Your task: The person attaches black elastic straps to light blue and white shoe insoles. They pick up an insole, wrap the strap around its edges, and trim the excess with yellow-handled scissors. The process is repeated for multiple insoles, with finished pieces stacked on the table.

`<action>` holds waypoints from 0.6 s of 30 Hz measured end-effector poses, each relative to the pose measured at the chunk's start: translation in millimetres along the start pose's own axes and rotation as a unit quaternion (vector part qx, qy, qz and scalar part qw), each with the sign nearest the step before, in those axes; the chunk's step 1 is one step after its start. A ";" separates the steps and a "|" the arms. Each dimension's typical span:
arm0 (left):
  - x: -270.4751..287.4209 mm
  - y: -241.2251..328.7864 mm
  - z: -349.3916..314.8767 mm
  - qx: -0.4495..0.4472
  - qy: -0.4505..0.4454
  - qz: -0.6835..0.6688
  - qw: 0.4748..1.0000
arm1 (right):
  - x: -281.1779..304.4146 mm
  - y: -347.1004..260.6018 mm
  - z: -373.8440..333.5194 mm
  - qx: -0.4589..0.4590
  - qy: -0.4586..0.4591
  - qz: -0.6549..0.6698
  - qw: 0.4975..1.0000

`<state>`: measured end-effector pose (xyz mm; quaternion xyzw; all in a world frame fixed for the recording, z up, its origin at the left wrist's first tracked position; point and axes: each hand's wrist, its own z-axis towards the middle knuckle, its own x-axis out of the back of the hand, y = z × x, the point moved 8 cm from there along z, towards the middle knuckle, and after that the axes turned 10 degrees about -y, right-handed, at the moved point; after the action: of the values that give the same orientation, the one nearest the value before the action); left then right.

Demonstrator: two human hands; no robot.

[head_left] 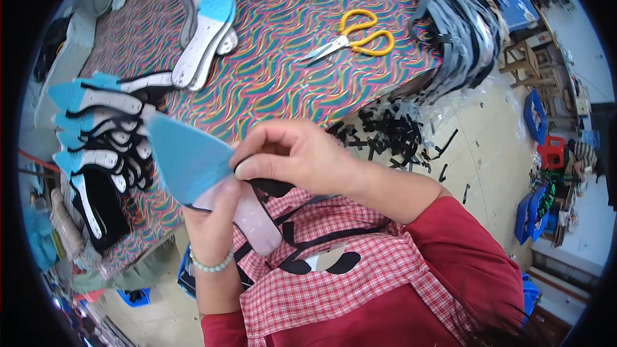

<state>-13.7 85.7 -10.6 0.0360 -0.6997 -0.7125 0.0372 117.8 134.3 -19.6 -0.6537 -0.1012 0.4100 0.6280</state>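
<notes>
My left hand [215, 222], a beaded bracelet on its wrist, is closed round the middle of a shoe insole [186, 157]. This insole has a pointed blue toe end and a pale, narrow heel end that hangs toward my apron. At its right edge my right hand [289, 154] pinches a black strip [273, 186] between thumb and forefinger. Part of the strip is hidden under the fingers. Both hands are held in front of my body, over the near edge of the table.
Stacks of blue-toed insoles [116, 99] lie along the table's left side, with more insoles [205, 32] farther back. Yellow-handled scissors [344, 38] rest on the patterned tablecloth [276, 83]. Dark strips [463, 19] drape over the right corner. Black scraps [392, 132] litter the floor.
</notes>
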 end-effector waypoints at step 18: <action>22.1 -32.5 -2.3 0.029 0.068 -0.201 0.977 | 8.7 39.7 15.5 0.006 0.103 0.041 0.994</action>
<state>-35.6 81.7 -43.1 0.2251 -0.6946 -0.6806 -0.0601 97.9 143.8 -57.1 -0.6921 -0.0066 0.3663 0.6220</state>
